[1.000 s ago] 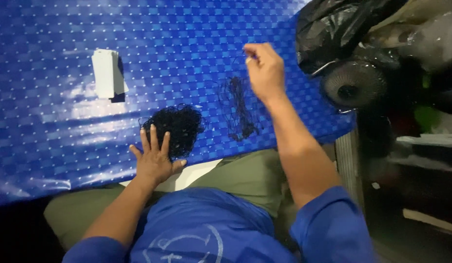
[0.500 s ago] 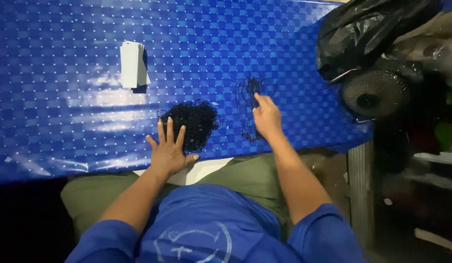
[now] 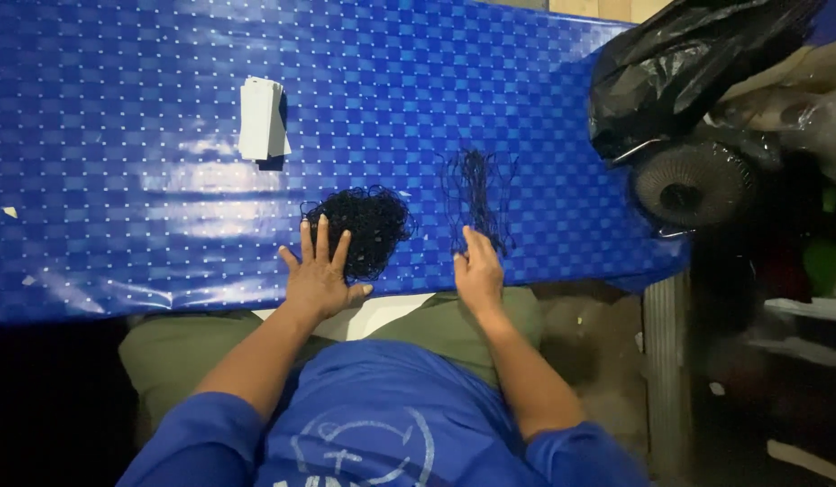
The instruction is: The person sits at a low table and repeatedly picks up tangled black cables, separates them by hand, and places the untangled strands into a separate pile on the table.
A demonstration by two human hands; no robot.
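Pulled back toward table edge since earlier: right hand (image 3: 479,275), flat, open, fingertips at laid-out strands (image 3: 476,194). Left hand (image 3: 317,275) spread flat, gripping nothing, touching black tangle (image 3: 364,227). Prob. few strands sorted, most of pile left. Blue checkered cloth (image 3: 120,108), white tags (image 3: 260,119), black bag (image 3: 679,63), fan (image 3: 688,185) w/ dim room beyond.

hands: 2, left hand (image 3: 317,275) and right hand (image 3: 478,271), both flat on the tabletop (image 3: 120,108) | black thread heaps: 2, dense tangle (image 3: 368,225) at left fingertips, loose bunch (image 3: 476,189) beyond right fingertips | white card stack (image 3: 260,119): 1, far beyond left hand | black bag (image 3: 679,63): 1, far right
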